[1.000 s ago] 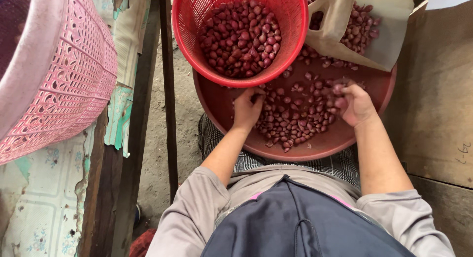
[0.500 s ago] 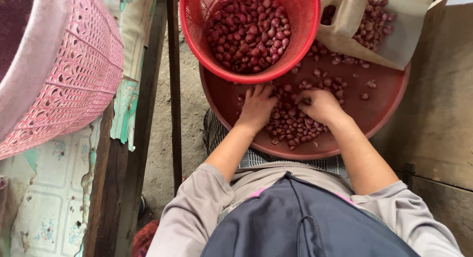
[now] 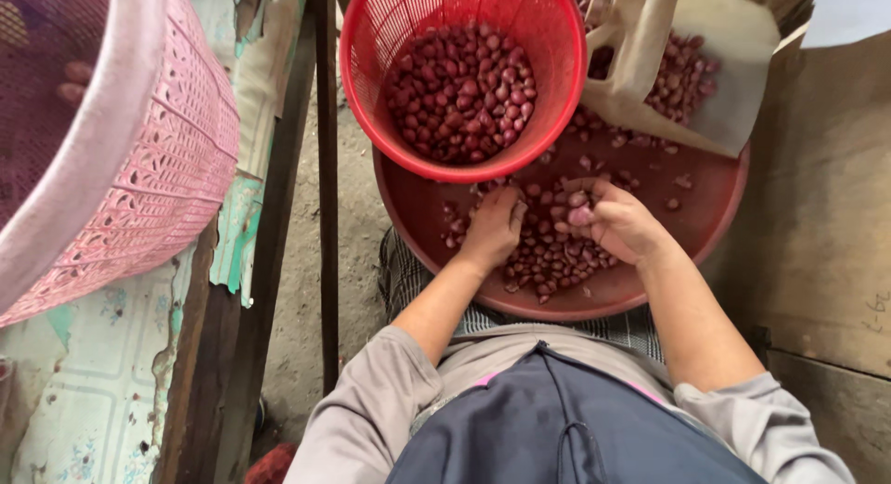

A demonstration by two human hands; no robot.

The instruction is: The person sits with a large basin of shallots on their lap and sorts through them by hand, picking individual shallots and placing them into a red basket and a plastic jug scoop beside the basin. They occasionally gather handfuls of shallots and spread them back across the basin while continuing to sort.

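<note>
View: head camera, looking straight down at the lap.
Landmark: round red-brown basin (image 3: pixel 705 219), resting on the person's knees; all places below are given from it.
Contents of basin: heap of small red shallots (image 3: pixel 557 252), gathered at the near-centre; a few loose ones lie scattered toward the far right wall.
Left hand (image 3: pixel 490 229): inside the basin, left of the heap's middle, palm down, fingers curled into the shallots and touching them (whether any are actually gripped cannot be told).
Right hand (image 3: pixel 620 222): inside the basin, right of the heap's middle, fingers cupped and closed on a few shallots, which show between thumb and fingers.
Hands relative to each other: near, not touching, the heap between them.
Red mesh basket (image 3: pixel 371 38): over the basin's far left rim, partly covering it; its bottom is filled with more shallots.
Tan sack (image 3: pixel 733 66): at the basin's far right rim, mouth open toward the basin, shallots showing inside.
Pink mesh basket (image 3: pixel 158 178): well to the left of the basin, apart from it, tilted.
Wooden post (image 3: pixel 325 196): upright, between the pink mesh basket and the basin.
</note>
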